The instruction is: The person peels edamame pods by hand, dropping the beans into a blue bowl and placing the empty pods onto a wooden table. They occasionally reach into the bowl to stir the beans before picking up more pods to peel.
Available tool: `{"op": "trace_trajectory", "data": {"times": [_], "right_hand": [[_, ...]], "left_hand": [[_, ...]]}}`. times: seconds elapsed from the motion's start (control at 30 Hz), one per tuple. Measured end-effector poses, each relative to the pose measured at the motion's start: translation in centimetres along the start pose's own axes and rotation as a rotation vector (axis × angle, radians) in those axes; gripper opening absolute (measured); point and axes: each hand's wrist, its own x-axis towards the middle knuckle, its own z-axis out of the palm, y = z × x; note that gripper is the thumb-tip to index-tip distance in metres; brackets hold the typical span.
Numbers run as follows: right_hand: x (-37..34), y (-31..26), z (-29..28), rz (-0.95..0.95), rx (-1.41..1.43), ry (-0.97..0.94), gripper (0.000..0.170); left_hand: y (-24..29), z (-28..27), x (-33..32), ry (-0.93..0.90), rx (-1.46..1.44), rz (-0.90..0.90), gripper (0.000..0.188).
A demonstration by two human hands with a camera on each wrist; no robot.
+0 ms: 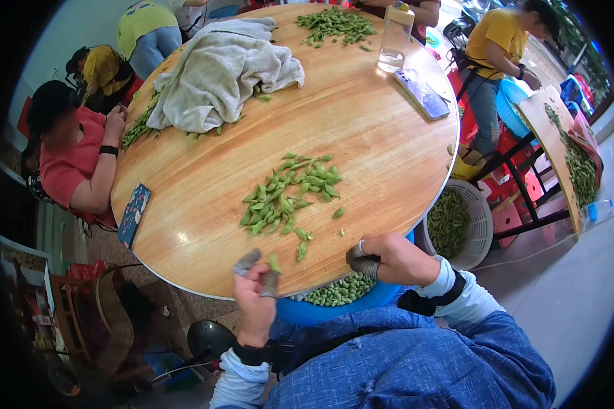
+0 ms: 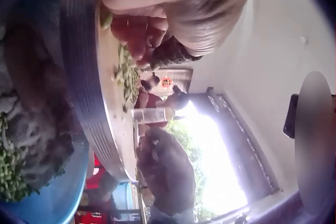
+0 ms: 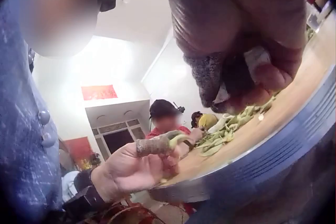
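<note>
In the head view, my left hand (image 1: 256, 307) is at the table's near edge, pinching a green pod (image 1: 273, 263) between covered thumb and fingers. The right wrist view also shows this pod (image 3: 179, 140) in my left hand (image 3: 134, 174). To the right, my right hand (image 1: 404, 259) has its fingers curled, with dark grey covers on the thumb and a finger; no pod shows in it. A loose pile of pods (image 1: 276, 204) lies on the round wooden table (image 1: 361, 150). Below the edge, between the hands, a blue basin (image 1: 307, 313) holds shelled green beans (image 1: 341, 291).
A grey cloth (image 1: 218, 75), another pod pile (image 1: 334, 26), a bottle (image 1: 396, 41) and a phone (image 1: 423, 94) are farther back. A patterned dark item (image 1: 134, 215) lies at the left edge. A pod-filled basket (image 1: 481, 225) stands right. Several people work around.
</note>
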Motion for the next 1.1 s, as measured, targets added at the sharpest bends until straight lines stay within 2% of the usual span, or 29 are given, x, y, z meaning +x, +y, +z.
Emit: {"op": "trace_trajectory", "data": {"times": [0.1, 0.13, 0.17, 0.27, 0.3, 0.4, 0.5, 0.6, 0.7, 0.8, 0.9, 1.0, 1.1], "right_hand": [[0.4, 0.1, 0.3, 0.02, 0.21, 0.095, 0.026], [0.6, 0.0, 0.5, 0.013, 0.27, 0.12, 0.028], [0.9, 0.2, 1.0, 0.097, 0.42, 0.121, 0.032], [1.4, -0.8, 0.8, 0.309, 0.905, -0.011, 0.033], [1.5, -1.3, 0.7, 0.309, 1.001, -0.047, 0.028], [1.8, -0.4, 1.6, 0.264, 1.068, -0.042, 0.026], [2.2, -0.2, 2.6, 0.116, 0.971, 0.07, 0.018], [2.2, -1.1, 2.4, 0.076, 0.77, 0.077, 0.019], [2.1, -2.1, 1.4, -0.014, 0.493, 0.115, 0.019], [2.2, -1.5, 2.3, -0.001, 0.742, 0.204, 0.018], [2.1, -1.7, 1.8, 0.029, 0.844, 0.157, 0.018], [1.7, -1.2, 1.2, 0.027, 0.756, 0.065, 0.017], [1.6, -2.4, -0.6, -0.12, 0.467, -0.032, 0.014]], "left_hand": [[-0.5, 1.8, -0.5, -0.244, 0.007, 0.107, 0.052], [0.0, 2.3, -0.3, -0.283, -0.003, 0.074, 0.053], [1.0, 2.9, -0.3, -0.323, -0.014, 0.04, 0.053], [2.1, 4.0, -0.1, -0.427, -0.136, -0.07, 0.058], [2.2, 4.1, 0.0, -0.453, -0.189, -0.112, 0.059], [2.2, 4.3, 0.3, -0.543, -0.174, -0.228, 0.051], [2.5, 4.4, 0.6, -0.52, -0.43, -0.409, 0.041], [2.4, 4.6, 0.6, -0.523, -0.318, -0.481, 0.027], [2.6, 4.7, 0.8, -0.496, -0.184, -0.273, 0.017], [3.0, 5.2, 0.4, -0.353, 0.028, -0.117, 0.012], [5.0, 5.2, 0.7, -0.426, 0.715, 0.495, 0.018], [4.7, 5.2, 0.7, -0.427, 0.656, 0.531, 0.017], [5.5, 4.7, 0.7, -0.509, 0.029, -0.29, 0.014]]}}
